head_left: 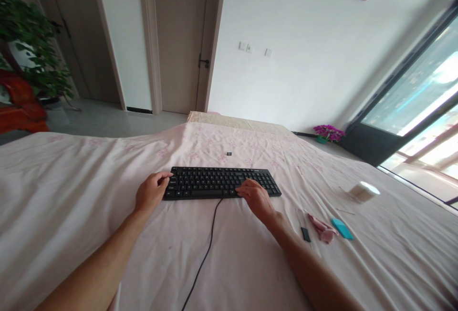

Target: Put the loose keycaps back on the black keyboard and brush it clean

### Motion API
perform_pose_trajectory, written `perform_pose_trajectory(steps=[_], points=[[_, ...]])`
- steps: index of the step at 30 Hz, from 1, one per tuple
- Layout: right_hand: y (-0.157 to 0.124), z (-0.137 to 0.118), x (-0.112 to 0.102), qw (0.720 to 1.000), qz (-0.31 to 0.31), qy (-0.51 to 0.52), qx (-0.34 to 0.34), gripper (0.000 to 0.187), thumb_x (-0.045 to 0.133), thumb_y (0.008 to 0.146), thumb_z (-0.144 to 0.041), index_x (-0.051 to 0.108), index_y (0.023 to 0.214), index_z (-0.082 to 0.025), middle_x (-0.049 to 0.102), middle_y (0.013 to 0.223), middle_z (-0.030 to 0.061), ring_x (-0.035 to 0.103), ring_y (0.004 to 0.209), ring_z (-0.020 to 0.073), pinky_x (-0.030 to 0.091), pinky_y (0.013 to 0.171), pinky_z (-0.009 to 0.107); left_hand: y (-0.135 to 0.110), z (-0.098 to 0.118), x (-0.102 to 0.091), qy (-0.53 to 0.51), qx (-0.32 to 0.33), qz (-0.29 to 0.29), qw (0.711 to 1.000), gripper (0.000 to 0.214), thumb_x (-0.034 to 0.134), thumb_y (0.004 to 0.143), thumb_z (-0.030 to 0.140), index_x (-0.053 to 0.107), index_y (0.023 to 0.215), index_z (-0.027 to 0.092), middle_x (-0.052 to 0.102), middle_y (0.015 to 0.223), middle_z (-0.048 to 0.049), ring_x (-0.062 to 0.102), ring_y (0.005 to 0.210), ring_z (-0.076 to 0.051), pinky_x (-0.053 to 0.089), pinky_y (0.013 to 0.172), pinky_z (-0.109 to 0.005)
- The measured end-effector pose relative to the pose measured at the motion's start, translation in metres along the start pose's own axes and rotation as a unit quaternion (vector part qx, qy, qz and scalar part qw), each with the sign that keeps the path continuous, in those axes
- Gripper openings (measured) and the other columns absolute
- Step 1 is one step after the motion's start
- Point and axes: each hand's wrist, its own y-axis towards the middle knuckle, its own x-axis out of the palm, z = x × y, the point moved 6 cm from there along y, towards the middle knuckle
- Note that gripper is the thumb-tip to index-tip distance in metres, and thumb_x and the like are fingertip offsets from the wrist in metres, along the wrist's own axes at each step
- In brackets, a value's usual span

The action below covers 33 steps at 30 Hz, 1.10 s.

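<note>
A black computer keyboard (207,184) lies on the pink-white cloth with its cable (211,239) running toward me. My left hand (152,191) grips the keyboard's left end, thumb and fingers closed at its edge. Over the lower keys right of the space bar, my right hand (254,198) has its fingertips pinched together, touching the keyboard. Whatever may be between those fingertips is hidden. Just beyond the keyboard sits a small black square piece (229,153).
On the right of the cloth (150,263) are a white roll-shaped container (363,191), a turquoise flat item (342,229), a crumpled pink cloth (323,229) and a small black rectangular item (305,234). Purple flowers (329,132) stand beyond, near the glass door.
</note>
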Motion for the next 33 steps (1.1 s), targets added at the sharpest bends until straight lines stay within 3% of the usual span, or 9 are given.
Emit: perform_pose_trajectory(steps=[4, 8, 13, 17, 23, 29, 33], points=[[0.000, 0.001, 0.001, 1.000, 0.009, -0.009, 0.004, 0.024, 0.050, 0.091, -0.032, 0.071, 0.084, -0.023, 0.058, 0.081, 0.0022, 0.053, 0.080, 0.0143, 0.040, 0.072, 0.024, 0.000, 0.000, 0.000, -0.004, -0.001, 0.003, 1.000, 0.029, 0.046, 0.081, 0.036, 0.066, 0.101, 0.030, 0.068, 0.103, 0.0031, 0.061, 0.089, -0.017, 0.045, 0.076, -0.026], [-0.001, -0.010, 0.001, 0.997, -0.022, -0.070, -0.016, 0.037, 0.041, 0.095, -0.029, 0.067, 0.072, -0.020, 0.056, 0.077, 0.0030, 0.050, 0.077, 0.0143, 0.038, 0.069, 0.025, 0.000, 0.001, 0.000, -0.002, 0.007, 0.005, 1.000, 0.030, 0.046, 0.081, 0.036, 0.067, 0.101, 0.029, 0.068, 0.102, 0.0024, 0.061, 0.089, -0.017, 0.045, 0.075, -0.025], [-0.010, -0.023, -0.001, 0.988, -0.069, -0.133, -0.045, 0.031, 0.040, 0.091, -0.012, 0.068, 0.099, -0.021, 0.057, 0.078, 0.0045, 0.050, 0.080, 0.0161, 0.036, 0.069, 0.026, 0.000, 0.000, 0.001, -0.001, 0.009, 0.004, 1.000, 0.030, 0.046, 0.081, 0.035, 0.067, 0.101, 0.029, 0.068, 0.101, 0.0017, 0.062, 0.089, -0.017, 0.045, 0.075, -0.025], [-0.004, -0.006, -0.006, 0.994, -0.077, -0.077, -0.020, 0.040, 0.041, 0.086, -0.007, 0.068, 0.107, -0.027, 0.062, 0.085, 0.0031, 0.055, 0.084, 0.0155, 0.039, 0.073, 0.025, 0.000, 0.002, 0.001, 0.001, 0.011, 0.003, 1.000, 0.030, 0.045, 0.081, 0.035, 0.066, 0.102, 0.029, 0.068, 0.102, 0.0019, 0.061, 0.089, -0.017, 0.045, 0.076, -0.025], [0.049, 0.048, -0.013, 0.996, -0.006, 0.003, 0.086, 0.035, 0.045, 0.083, -0.014, 0.069, 0.107, -0.025, 0.069, 0.100, 0.0017, 0.062, 0.093, 0.0155, 0.043, 0.084, 0.025, 0.000, 0.003, 0.000, -0.013, 0.005, -0.002, 1.000, 0.030, 0.044, 0.082, 0.034, 0.066, 0.101, 0.029, 0.067, 0.104, 0.0016, 0.061, 0.092, -0.017, 0.045, 0.080, -0.026], [0.117, 0.082, 0.012, 0.989, -0.004, -0.032, 0.144, 0.028, 0.052, 0.083, -0.024, 0.071, 0.104, -0.024, 0.070, 0.105, 0.0042, 0.062, 0.100, 0.0201, 0.043, 0.085, 0.028, 0.002, 0.000, 0.003, -0.025, 0.006, -0.002, 1.000, 0.029, 0.043, 0.082, 0.034, 0.066, 0.100, 0.029, 0.067, 0.107, 0.0012, 0.061, 0.097, -0.018, 0.045, 0.085, -0.027], [0.145, 0.097, 0.031, 0.982, -0.012, -0.062, 0.179, 0.031, 0.050, 0.083, -0.021, 0.069, 0.108, -0.025, 0.069, 0.107, 0.0059, 0.062, 0.100, 0.0204, 0.044, 0.080, 0.026, 0.004, -0.001, 0.005, -0.032, 0.014, -0.002, 0.999, 0.029, 0.043, 0.082, 0.033, 0.066, 0.099, 0.029, 0.066, 0.106, 0.0014, 0.061, 0.097, -0.017, 0.044, 0.087, -0.027]])
